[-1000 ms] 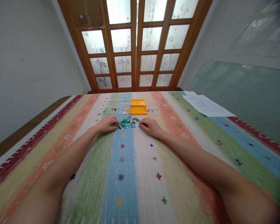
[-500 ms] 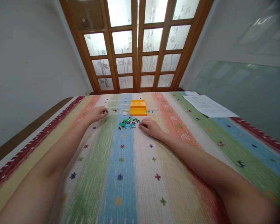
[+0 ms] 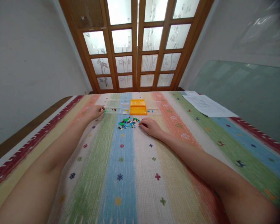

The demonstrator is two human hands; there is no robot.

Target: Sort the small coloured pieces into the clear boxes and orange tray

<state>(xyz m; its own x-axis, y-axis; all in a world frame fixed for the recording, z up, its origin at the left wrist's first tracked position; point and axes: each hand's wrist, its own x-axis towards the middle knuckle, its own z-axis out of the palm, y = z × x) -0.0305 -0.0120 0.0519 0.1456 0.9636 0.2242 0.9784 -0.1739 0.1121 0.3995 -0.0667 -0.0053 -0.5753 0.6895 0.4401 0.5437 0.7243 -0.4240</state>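
Plastic tray [image 3: 119,111], long axis sideways; left hand [image 3: 94,112] at left end, right hand [image 3: 150,127] beside bricks [image 3: 126,123]; grips unclear

Open tablecloth [image 3: 130,168] between forearms [image 3: 191,151] (pile [image 3: 128,123] beyond)

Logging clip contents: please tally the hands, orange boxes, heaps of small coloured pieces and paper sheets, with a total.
Bare hands: 2 (left hand, right hand)
Orange box: 1
Heap of small coloured pieces: 1
Paper sheets: 2
Total: 6
The heap's pieces are too small to count individually.
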